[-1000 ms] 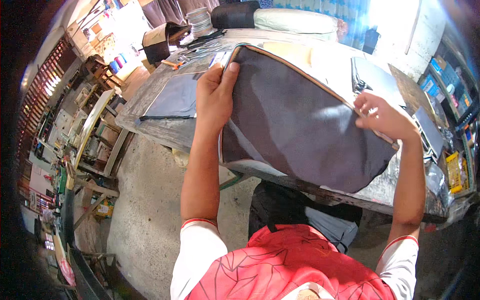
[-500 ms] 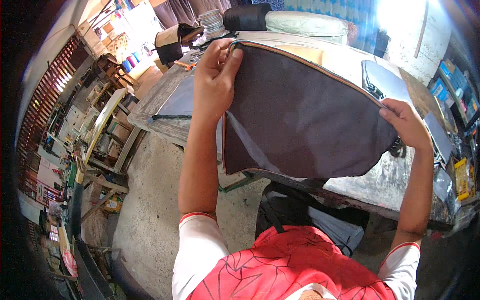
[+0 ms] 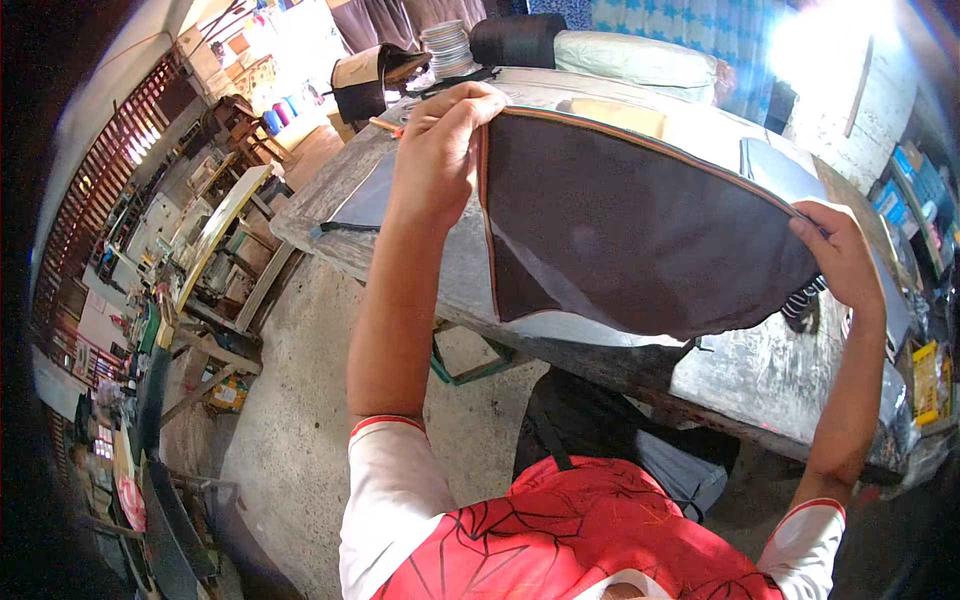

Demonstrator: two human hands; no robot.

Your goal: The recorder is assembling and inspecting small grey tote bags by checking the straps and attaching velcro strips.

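Note:
Between my two raised hands hangs a dark grey fabric panel [image 3: 640,220] with a thin orange-brown trim along its upper and left edges. My left hand [image 3: 450,135] is closed on its upper left corner, fingers folded over the edge. At the upper right end, my right hand [image 3: 840,250] pinches the trimmed edge between thumb and fingers. The panel is held up over the near part of the worktable [image 3: 740,370], its lower edge curving and loose. Beside my right hand, a striped black-and-white bit [image 3: 803,303] shows below the panel; what it is, I cannot tell.
Light grey fabric pieces [image 3: 780,168] lie on the table's far right, another [image 3: 365,200] at its left. At the back are a wrapped white roll [image 3: 635,60], a black roll [image 3: 518,40] and a stack of discs [image 3: 448,48]. A black bag [image 3: 580,420] is close before me.
The panel's left corner has shifted slightly right, and my left hand has folded further over it. My right hand has moved a little right and down. The lower edge sits higher.

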